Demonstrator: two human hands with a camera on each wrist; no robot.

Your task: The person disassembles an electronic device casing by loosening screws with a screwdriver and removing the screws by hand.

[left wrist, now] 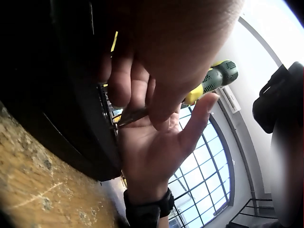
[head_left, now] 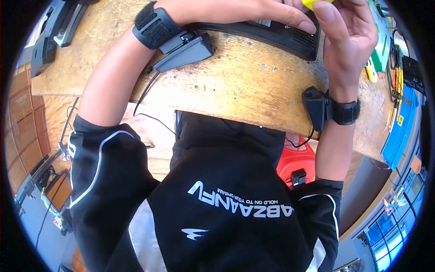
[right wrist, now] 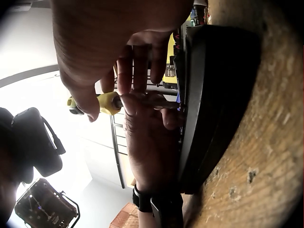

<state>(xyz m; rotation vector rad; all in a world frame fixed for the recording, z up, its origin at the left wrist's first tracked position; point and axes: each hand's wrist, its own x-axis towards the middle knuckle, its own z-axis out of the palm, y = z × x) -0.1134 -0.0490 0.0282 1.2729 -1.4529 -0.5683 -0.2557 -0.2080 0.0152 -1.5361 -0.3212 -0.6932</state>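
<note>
A screwdriver (left wrist: pixel 221 78) with a green and yellow handle has its metal shaft pointed at the face of a black device casing (head_left: pixel 290 41). My left hand (head_left: pixel 253 11) reaches across over the casing, and its thumb and finger pinch the shaft, as the right wrist view shows. At the handle's yellow part (right wrist: pixel 108 103), my right hand (head_left: pixel 351 38) holds on with thumb and forefinger, its other fingers extended. The shaft's tip meets the casing among small parts. Slotted vents mark the casing's right end; the head view cuts off its far side.
The casing lies on a worn wooden table (head_left: pixel 204 86). Dark equipment (head_left: pixel 56 36) stands at the left. Along the right are a blue tray (head_left: pixel 401 131), cables and a yellow-handled tool (head_left: pixel 371 70). A red stool (head_left: pixel 297 158) is below the table edge.
</note>
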